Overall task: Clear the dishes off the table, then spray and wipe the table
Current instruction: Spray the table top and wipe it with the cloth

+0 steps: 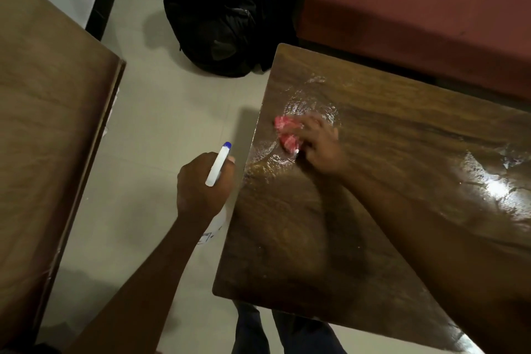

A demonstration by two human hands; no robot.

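Observation:
A dark wooden table (pixel 388 210) fills the right side, with wet, shiny streaks near its left edge and at the far right. My right hand (pixel 321 146) presses a crumpled pink cloth (pixel 287 132) onto the wet patch near the table's left edge. My left hand (pixel 204 184) hangs just off that edge over the floor, gripping a white spray bottle (pixel 219 164) with a blue nozzle tip pointing up and away. The bottle's body shows partly below my wrist. No dishes are in view on the table.
A second wooden table (pixel 51 138) stands at the left, across a strip of pale tiled floor (pixel 161 112). A black bag (pixel 218 14) lies on the floor at the top. A red bench seat (pixel 416 8) runs behind the table. My legs show below the near edge.

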